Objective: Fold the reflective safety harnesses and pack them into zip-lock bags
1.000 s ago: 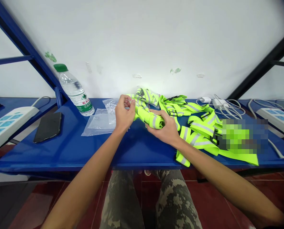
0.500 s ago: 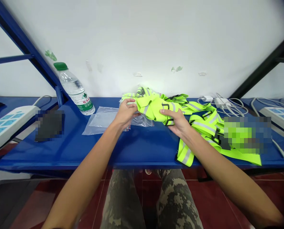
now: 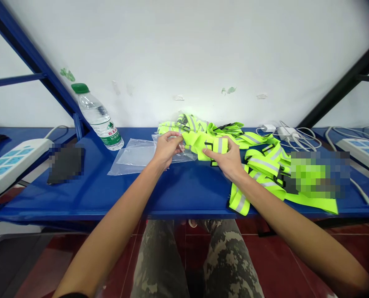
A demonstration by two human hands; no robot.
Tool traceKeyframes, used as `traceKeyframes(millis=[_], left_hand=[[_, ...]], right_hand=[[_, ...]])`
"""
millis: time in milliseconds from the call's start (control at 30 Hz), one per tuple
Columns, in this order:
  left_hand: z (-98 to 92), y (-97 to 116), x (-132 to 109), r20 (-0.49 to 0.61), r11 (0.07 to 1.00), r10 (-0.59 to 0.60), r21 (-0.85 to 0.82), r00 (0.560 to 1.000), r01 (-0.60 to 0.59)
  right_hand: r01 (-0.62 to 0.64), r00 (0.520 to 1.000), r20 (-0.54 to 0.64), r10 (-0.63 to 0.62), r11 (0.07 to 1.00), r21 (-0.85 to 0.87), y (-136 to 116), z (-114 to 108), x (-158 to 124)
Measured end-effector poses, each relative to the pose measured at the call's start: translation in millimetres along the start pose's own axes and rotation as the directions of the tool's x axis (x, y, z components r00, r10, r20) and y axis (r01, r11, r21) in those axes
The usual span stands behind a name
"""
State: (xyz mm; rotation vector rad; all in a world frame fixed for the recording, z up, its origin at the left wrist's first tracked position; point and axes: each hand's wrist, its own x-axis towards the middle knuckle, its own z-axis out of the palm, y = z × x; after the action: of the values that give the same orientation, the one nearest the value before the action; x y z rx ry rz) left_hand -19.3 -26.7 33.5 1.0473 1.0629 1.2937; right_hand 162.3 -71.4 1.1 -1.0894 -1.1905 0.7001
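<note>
Neon yellow-green fabric strap with silver-grey reflective stripes and black fittings, folded into a loose bundle, is held between both hands above the middle of the blue desk. At its left end, the left hand has its thumb and fingers drawn together in a pinch on the cloth, with little gap showing. The right hand grasps the other end, its thumb laid flat over the front near a grey stripe and its fingers wrapped behind, where the bundle hides their tips. Crumpled clear plastic bags lie on the desk beneath and beside the left hand; whether that hand touches the plastic is hard to tell. Behind the held bundle, more neon straps in a heap are partly covered by it. Another tangle of neon reflective straps spreads beside the right forearm, which covers part of it; its right side vanishes under a pixelated patch. Pixelation also blurs a dark flat object at left, and the white power strip with blue sockets is cut off by the frame edge.
</note>
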Motion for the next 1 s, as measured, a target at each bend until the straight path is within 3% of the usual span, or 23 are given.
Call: traceKeyframes(millis=[100,233,367,500,600,733,900,1000], left_hand=[[5.1,-1.2,-0.2,-0.013,0.999,0.021,0.025,1.0,-0.021],[12.2,-1.0,3.6,-0.054,0.999,0.013,0.043,0.998,-0.011],[17.4,-3.7,10.2,-0.071,0.996,0.063,0.066,0.995,-0.058],[18.4,-10.4,13.0,-0.032,0.967,0.226,0.13,0.974,-0.22],[17.9,-13.4,8.4,0.026,0.901,0.362,0.247,0.932,-0.357],[18.0,-12.2,-3.2,0.177,0.762,0.481,0.399,0.859,-0.51],[18.5,-11.6,-11.4,0.238,0.721,0.514,0.401,0.824,-0.566],[19.9,-13.0,-15.1,0.281,0.679,0.539,0.413,0.794,-0.607]], right_hand=[[0.079,0.997,0.011,-0.079,0.987,-0.137,-2.1,0.0,-1.9],[0.243,0.97,0.11,-0.219,0.918,-0.315,-7.0,1.5,-8.1],[0.412,0.907,0.27,-0.322,0.811,-0.415,-5.6,2.5,-13.7],[0.547,0.829,0.416,-0.375,0.701,-0.458,0.6,1.5,-15.2],[0.532,0.839,0.421,-0.346,0.685,-0.498,1.4,1.6,-15.2],[0.431,0.895,0.344,-0.284,0.75,-0.501,-3.4,2.6,-14.7],[0.251,0.968,0.125,-0.219,0.877,-0.41,-7.3,1.0,-7.2],[0.214,0.976,0.097,-0.195,0.935,-0.282,-5.2,-0.7,-0.4]])
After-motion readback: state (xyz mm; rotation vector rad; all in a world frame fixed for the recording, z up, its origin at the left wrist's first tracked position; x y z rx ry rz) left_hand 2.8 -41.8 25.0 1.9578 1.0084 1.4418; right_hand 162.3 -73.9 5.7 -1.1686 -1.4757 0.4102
